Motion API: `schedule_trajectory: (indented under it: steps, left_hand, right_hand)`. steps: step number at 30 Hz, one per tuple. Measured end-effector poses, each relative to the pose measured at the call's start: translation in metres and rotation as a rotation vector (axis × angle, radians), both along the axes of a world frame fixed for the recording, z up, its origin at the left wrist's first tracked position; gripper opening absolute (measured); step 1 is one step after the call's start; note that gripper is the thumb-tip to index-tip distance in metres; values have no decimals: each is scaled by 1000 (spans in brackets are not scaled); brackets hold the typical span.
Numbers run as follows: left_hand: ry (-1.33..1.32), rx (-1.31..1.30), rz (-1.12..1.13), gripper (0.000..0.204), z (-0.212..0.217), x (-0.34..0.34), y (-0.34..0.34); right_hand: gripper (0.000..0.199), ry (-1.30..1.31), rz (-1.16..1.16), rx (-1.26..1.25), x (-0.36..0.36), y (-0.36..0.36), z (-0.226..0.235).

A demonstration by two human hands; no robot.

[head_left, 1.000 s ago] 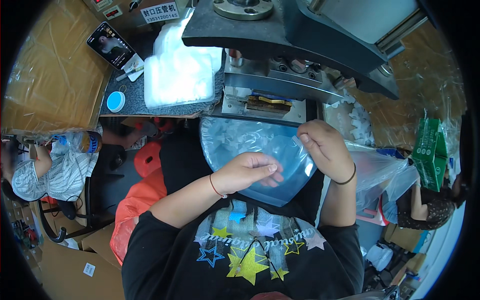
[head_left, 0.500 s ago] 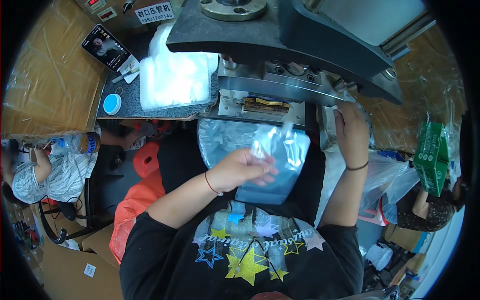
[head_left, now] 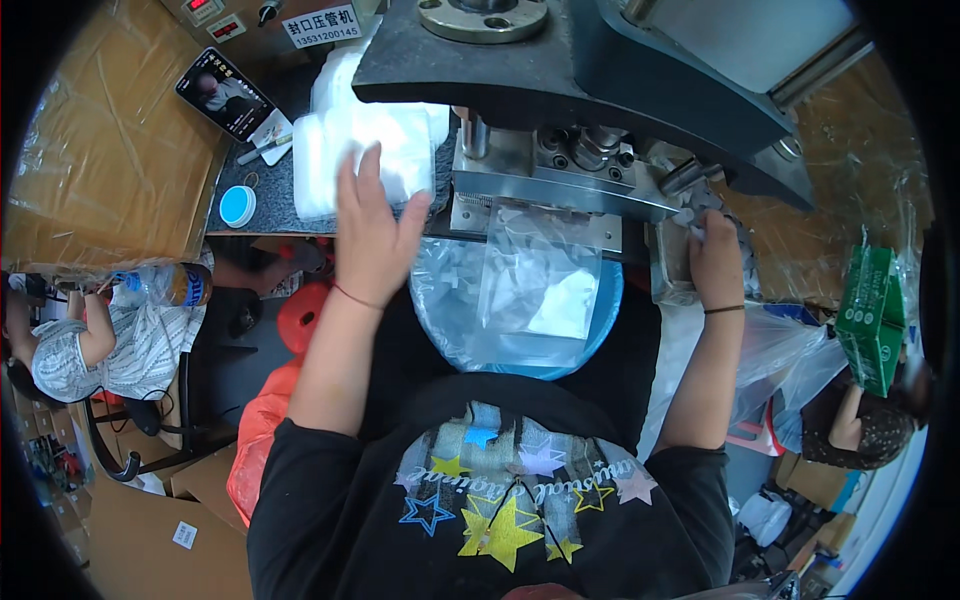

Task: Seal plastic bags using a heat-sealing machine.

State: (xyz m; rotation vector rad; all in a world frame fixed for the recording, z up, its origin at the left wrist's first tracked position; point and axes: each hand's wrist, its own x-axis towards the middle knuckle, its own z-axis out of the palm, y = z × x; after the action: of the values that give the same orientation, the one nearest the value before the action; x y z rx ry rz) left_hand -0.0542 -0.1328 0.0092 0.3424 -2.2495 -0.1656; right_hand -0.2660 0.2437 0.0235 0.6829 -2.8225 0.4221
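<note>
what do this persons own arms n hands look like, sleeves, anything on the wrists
Loose, short black fabric sleeves end near the elbows. The ungloved left hand has a thin reddish cord-like bracelet at its wrist; the ungloved right hand, a thin dark band.

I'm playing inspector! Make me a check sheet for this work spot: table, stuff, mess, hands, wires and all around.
Surface: grey bench top.
Job's things: clear pouch, top end at the press, lower part over a blue-lined bin; whitish stack on the bench; small pale pieces.
Clutter: phone, pen, blue-topped cap.
Hands: left hand open, fingers over the stack; right hand at the pieces, grip unclear.
Cables: nothing clearly seen.
Surroundings: green box at right; one person left, another right.
</note>
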Motion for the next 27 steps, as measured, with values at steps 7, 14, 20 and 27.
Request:
schedule_trajectory:
  steps: [7,14,20,27]
  left_hand:
    - [-306,183,-213,23,-6,55,-1]
    - [-353,1140,-549,12,7,50,52]
    - [-511,1369,-773,16,-5,41,94]
    - [-734,1974,-1058,26,-10,38,121]
  right_hand:
    - [20,128,179,-215,54,-10,32]
    - [17,-274,661,-501,105,-81,43]
    - [9,-101,742,-615,97,-112,59]
    - [20,-447,801,-352,81,-68,62]
